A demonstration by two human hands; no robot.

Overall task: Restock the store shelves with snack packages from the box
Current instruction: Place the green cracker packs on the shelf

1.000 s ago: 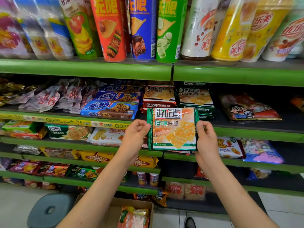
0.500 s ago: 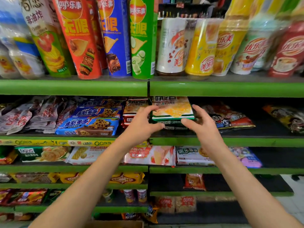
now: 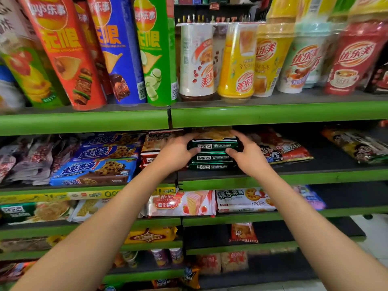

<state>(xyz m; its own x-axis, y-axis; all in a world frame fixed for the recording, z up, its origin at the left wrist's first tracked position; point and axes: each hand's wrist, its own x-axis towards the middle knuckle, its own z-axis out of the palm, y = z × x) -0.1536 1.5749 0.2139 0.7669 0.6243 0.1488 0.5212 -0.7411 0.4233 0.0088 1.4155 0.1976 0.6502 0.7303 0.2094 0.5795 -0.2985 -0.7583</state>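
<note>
At the shelf's green front edge (image 3: 273, 178), the left hand (image 3: 175, 154) and right hand (image 3: 248, 156) pinched the ends of a green biscuit pack (image 3: 212, 143), thumbs below and fingers curled above, atop two matching packs (image 3: 211, 162). Best practice would be squaring its edges with those beneath before letting go. Its glossy foil wrap looked slippery, flat and rectangular. Farther up stood rigid chip tubes (image 3: 121, 59).

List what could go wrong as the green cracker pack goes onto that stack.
1. The top green pack sits on two others, gripped at both ends by the left hand and right hand; released off-centre, it may slide off.
2. The green shelf edge above is close; the pack could catch on it.
3. A nudge might shift the red-brown packs beside the stack.
</note>
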